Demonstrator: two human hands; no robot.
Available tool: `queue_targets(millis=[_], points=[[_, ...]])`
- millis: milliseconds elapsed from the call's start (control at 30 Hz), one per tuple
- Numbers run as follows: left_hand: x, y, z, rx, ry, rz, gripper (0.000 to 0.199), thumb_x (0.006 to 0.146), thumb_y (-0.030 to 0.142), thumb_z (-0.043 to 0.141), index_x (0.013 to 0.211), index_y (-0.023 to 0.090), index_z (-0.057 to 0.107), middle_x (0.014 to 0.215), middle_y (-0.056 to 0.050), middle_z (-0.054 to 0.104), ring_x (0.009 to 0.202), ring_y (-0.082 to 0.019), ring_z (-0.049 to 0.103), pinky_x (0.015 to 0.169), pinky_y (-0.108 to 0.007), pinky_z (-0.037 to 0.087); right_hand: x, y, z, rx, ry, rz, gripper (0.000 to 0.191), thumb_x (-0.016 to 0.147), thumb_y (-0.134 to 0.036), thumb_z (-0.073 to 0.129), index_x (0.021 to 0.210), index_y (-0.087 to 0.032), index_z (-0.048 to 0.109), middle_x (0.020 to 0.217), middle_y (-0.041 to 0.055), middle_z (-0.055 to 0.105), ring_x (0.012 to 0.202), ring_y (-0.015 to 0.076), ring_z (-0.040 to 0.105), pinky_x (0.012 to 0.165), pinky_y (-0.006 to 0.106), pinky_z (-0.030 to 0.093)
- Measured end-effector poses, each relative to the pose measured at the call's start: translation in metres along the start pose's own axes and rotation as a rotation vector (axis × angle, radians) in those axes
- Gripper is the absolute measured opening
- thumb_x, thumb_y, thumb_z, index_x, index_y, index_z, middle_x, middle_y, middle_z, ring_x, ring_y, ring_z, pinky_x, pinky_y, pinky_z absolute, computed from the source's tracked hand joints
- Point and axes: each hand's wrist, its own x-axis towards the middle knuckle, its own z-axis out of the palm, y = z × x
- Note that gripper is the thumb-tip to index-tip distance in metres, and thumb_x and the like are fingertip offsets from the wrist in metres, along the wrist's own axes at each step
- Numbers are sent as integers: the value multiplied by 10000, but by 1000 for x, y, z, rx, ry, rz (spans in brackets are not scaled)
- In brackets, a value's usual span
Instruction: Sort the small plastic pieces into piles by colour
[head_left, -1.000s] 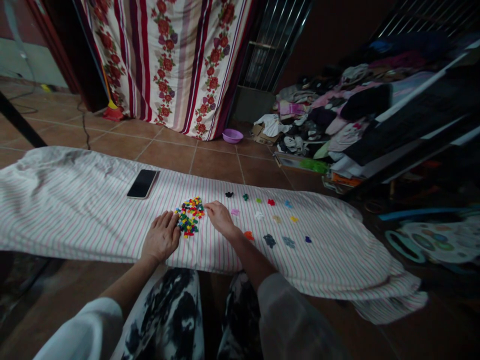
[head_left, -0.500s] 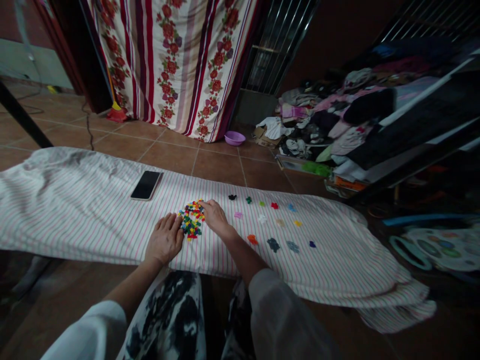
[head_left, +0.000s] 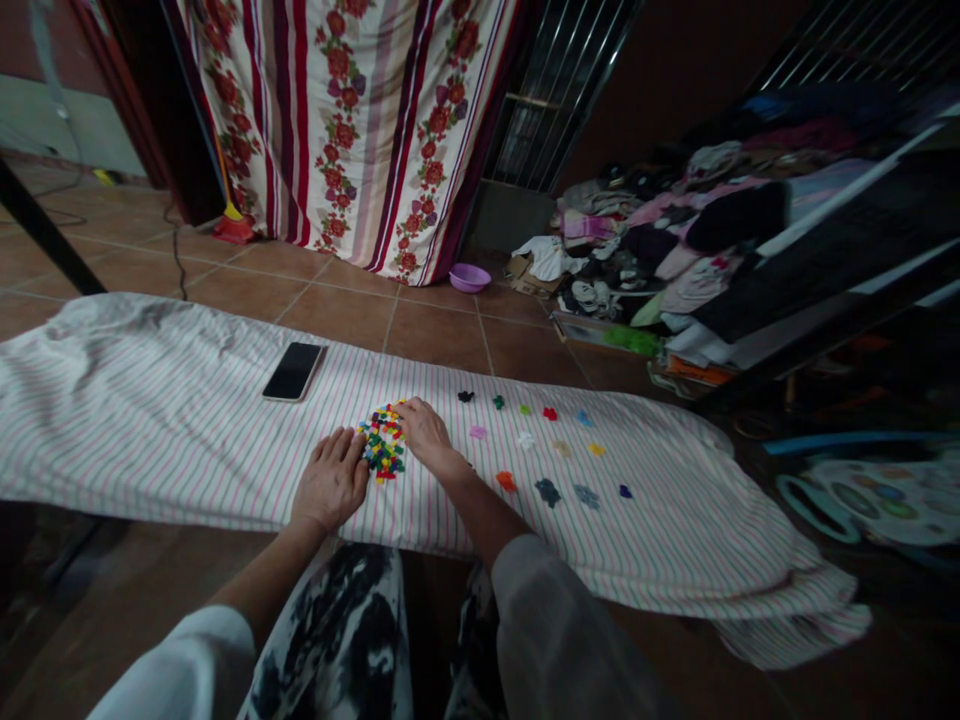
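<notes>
A pile of small, brightly coloured plastic pieces [head_left: 384, 452] lies on the striped cloth, with yellow, red, green, blue and white among them. My left hand [head_left: 331, 482] rests flat at the pile's left edge, fingers stretched out, holding nothing. At the pile's upper right, my right hand [head_left: 426, 434] reaches down with its fingers drawn together among the pieces. Whatever is between those fingertips is hidden. Right of it lie small single-colour groups, among them a black group [head_left: 466, 397], a pink group [head_left: 478, 432], an orange group [head_left: 506, 482] and a dark grey group [head_left: 547, 491].
A phone [head_left: 294, 371] lies on the striped cloth [head_left: 172, 420] left of the pile. Beyond the cloth's far edge are a purple basin [head_left: 469, 278] on the tiled floor, a floral curtain [head_left: 345, 130] and heaped clothes [head_left: 660, 240]. A dark bar slants across the right side.
My right hand has shifted slightly left over the pile's upper part, its fingers bending a little more. The left hand stays in place. The colour groups look unchanged.
</notes>
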Motion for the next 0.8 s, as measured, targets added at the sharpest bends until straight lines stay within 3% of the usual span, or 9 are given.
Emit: queue_targets(millis=[267,467,800], points=[[0,0,2,8,36,6,450,926,345,361,1279,145,556,1318,-155,583,1292,-294,481,1052,-474,401,3,-2,1,10,2,-23,271,918,-112,460,1067,-200,669,1070,80,623,1050,190,535,955,309,413],[0,0,2,6,9,3,459,925,342,356,1278,128,555,1328,-165,575,1297,-304,471,1062,-478,388,1,-3,4,12,21,-48,362,896,-95,479,1156,-264,665,1093,51,608,1053,171,543,943,276,428],[0,0,2,5,-6,6,459,925,333,349,1276,116,550,1337,-172,566,1306,-304,461,1074,-484,370,2,-4,6,3,30,-92,257,946,-188,482,1100,-249,679,1074,46,606,1017,160,568,888,251,454]])
